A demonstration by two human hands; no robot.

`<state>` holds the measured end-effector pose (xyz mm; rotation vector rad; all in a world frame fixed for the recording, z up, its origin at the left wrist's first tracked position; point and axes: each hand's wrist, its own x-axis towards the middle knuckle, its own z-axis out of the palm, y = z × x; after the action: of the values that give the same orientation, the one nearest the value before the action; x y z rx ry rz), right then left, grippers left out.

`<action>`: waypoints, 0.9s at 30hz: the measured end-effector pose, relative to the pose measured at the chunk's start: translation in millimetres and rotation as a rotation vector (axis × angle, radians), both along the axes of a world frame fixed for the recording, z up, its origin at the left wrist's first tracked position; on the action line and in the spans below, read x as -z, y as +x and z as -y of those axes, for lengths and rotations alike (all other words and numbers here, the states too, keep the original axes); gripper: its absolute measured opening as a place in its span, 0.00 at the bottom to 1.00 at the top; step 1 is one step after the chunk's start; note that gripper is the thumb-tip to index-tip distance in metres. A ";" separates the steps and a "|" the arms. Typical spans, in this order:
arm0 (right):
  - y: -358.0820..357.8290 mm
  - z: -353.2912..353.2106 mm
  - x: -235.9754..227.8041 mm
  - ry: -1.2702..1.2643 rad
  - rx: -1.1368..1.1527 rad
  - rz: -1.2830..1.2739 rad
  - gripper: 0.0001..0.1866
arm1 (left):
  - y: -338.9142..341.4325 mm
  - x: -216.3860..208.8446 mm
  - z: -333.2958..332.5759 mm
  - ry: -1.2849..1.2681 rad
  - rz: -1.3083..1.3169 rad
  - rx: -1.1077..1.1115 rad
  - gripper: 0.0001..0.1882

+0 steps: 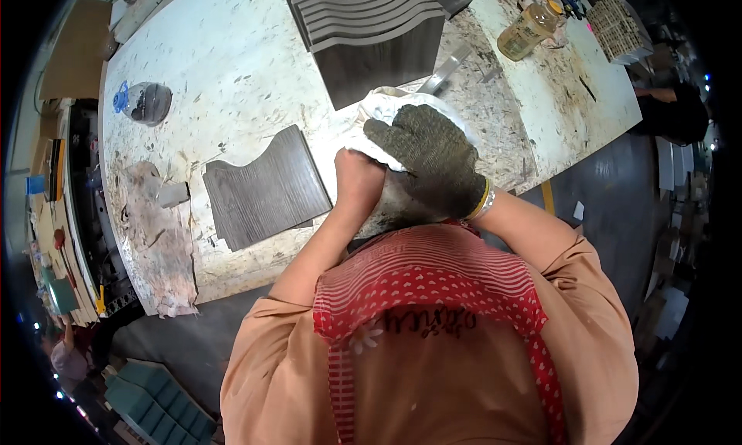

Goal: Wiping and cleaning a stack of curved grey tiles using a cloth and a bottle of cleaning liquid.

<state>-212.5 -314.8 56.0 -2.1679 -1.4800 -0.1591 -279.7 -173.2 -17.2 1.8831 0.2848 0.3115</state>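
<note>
My bare left hand [360, 184] is closed at the edge of a bunched white cloth [376, 109], its fingertips hidden. My right hand [433, 155], in a dark, worn knit glove, lies over the same cloth and grips it, thumb toward the left hand. Below the hands a grey surface [396, 201] shows partly, and I cannot tell what it is. To the left of my left hand, a few dark grey wood-grain boards [267, 186] with a wavy edge lie stacked flat. Just beyond the hands stands a row of several similar boards [379, 62] on edge.
The paint-stained white table [232, 66] holds a cut clear bottle with dark contents [148, 103], a small grey block [173, 194], a stained cloth [154, 236], a metal scraper-like strip [446, 68] and a yellowish bottle [529, 32]. A woven basket [618, 29] sits far right; teal bins [158, 402] stand lower left.
</note>
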 end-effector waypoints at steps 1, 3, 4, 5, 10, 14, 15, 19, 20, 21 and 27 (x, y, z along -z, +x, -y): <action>-4.3 -2.6 4.9 -0.001 -0.007 -0.025 0.26 | -1.3 5.3 -0.7 -0.039 0.007 -0.003 0.17; -20.6 -16.2 7.6 -0.427 -0.094 -0.137 0.26 | -1.0 12.7 -1.5 0.208 0.279 0.040 0.17; -23.4 -20.5 3.2 -0.573 -0.136 -0.139 0.26 | -0.2 14.5 -3.7 -0.117 0.307 0.161 0.18; -23.6 -22.3 -5.9 -0.477 -0.129 -0.172 0.24 | 0.2 15.1 -2.6 -0.309 0.335 0.204 0.19; 1.1 -14.4 -62.1 0.114 -0.121 0.108 0.22 | -0.9 5.1 1.9 -0.239 0.283 0.032 0.18; 6.2 -3.7 -40.8 0.121 0.068 0.266 0.26 | -1.4 -0.7 7.5 -0.112 -0.058 0.001 0.14; -0.6 -2.9 -29.7 -0.099 0.069 0.088 0.27 | -0.8 -1.0 9.5 -0.151 -0.053 -0.010 0.12; 18.5 12.7 -13.0 0.079 0.068 0.171 0.29 | 0.9 -3.2 12.0 -0.325 -0.003 -0.033 0.17; 32.4 18.4 -18.5 0.168 0.083 0.197 0.29 | 0.5 -4.1 12.3 -0.312 -0.061 -0.049 0.20; 46.1 24.7 -26.5 -0.192 0.216 -0.005 0.29 | -0.2 -4.8 12.9 -0.230 -0.049 -0.043 0.22; 30.4 15.1 -26.0 0.142 0.079 -0.198 0.28 | -0.2 -1.8 11.6 -0.309 -0.052 -0.055 0.22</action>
<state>-182.1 -330.0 82.0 -2.0643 -1.2363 -0.0720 -279.9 -184.8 -15.4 1.5826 0.3968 0.2411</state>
